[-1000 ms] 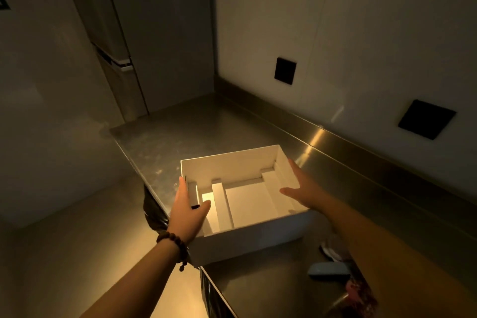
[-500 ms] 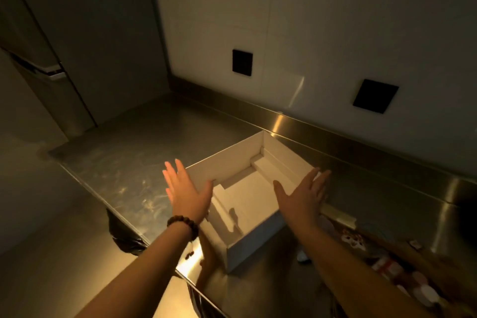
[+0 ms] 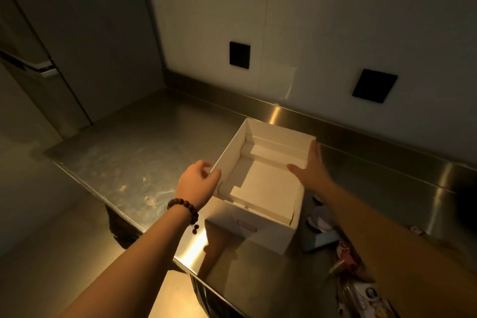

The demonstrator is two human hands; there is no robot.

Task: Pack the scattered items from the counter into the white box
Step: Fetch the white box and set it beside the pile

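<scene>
The white box (image 3: 247, 227) stands open on the steel counter (image 3: 134, 162), with only folded cardboard flaps inside. My left hand (image 3: 198, 183), a bead bracelet on its wrist, curls over the rim of the box's left wall. My right hand (image 3: 311, 170) lies flat along the outside of the right wall, its thumb inside the box. Scattered items lie to the right of the box, partly hidden under my right forearm: a pale packet (image 3: 320, 219), a flat bluish item (image 3: 322, 240), a pink pack (image 3: 347, 255) and printed packets (image 3: 371, 297).
A raised steel backsplash (image 3: 335, 121) runs along the wall behind the box. Two black wall plates (image 3: 239, 55) (image 3: 374, 86) sit above it. A black bag (image 3: 121, 227) hangs below the counter's front edge. A tall cabinet (image 3: 38, 67) stands at the left.
Both hands have come down from hovering open over the box onto its side walls. The box now stands squarer to me, and the view has shifted slightly.
</scene>
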